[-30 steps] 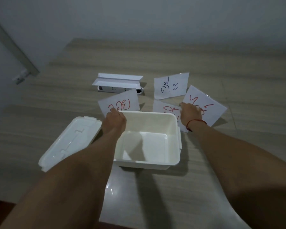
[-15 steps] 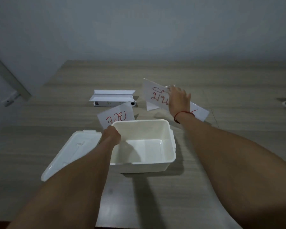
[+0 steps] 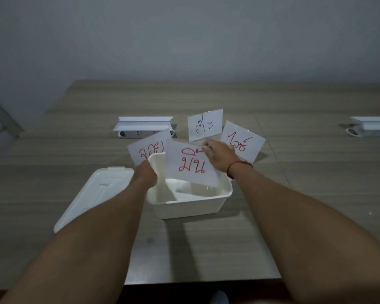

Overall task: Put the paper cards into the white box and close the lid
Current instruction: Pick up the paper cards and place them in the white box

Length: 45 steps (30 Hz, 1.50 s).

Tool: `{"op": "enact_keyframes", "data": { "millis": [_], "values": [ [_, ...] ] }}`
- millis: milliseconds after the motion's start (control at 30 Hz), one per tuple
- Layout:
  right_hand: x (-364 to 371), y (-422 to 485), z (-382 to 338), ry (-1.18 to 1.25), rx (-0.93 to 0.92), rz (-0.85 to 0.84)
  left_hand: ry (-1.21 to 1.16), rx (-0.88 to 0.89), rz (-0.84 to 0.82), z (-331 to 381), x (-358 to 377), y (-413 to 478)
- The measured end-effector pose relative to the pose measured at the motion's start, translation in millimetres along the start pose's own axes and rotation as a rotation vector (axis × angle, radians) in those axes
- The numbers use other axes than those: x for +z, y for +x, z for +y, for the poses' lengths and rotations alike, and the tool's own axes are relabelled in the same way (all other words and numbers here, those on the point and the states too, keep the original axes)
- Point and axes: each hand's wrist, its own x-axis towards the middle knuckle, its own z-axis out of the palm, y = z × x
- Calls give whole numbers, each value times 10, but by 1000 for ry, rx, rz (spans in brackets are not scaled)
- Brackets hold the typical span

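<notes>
The open white box (image 3: 191, 206) stands on the table in front of me. My left hand (image 3: 145, 174) grips its left rim. My right hand (image 3: 219, 156) holds a paper card with red writing (image 3: 190, 165) tilted over the box opening. A second red-lettered card (image 3: 148, 148) lies behind the box on the left, partly hidden by the box. Another red-lettered card (image 3: 242, 140) lies to the right behind my right hand. A card with dark writing (image 3: 205, 125) lies farther back. The white lid (image 3: 94, 194) rests on the table left of the box.
A white socket unit with a raised flap (image 3: 144, 127) is set into the wooden table (image 3: 294, 172) behind the cards. A similar unit (image 3: 371, 128) sits at the far right. The table's near edge runs below the box, and a grey wall stands behind.
My right hand has carried the red-lettered card from behind the box to above the opening. My left hand stays on the box's left rim.
</notes>
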Motion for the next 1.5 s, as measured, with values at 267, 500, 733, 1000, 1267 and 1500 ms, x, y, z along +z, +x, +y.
{"op": "enact_keyframes", "data": {
  "millis": [267, 500, 733, 1000, 1267, 1500],
  "values": [
    [404, -252, 11, 23, 74, -542, -40, 43, 23, -46, 2, 7],
    [166, 30, -58, 141, 109, -384, -69, -19, 65, 28, -126, 94],
    [143, 582, -14, -32, 135, -211, 119, 70, 198, 233, -345, 640],
    [524, 979, 150, -112, 95, -357, 254, 99, 200, 260, -147, 1215],
    [627, 1012, 164, -139, 93, -309, 321, 123, 141, 202, -36, 1299],
    [512, 719, 146, -219, 163, -177, 393, 352, 396, 487, -362, 1008]
  ]
}}
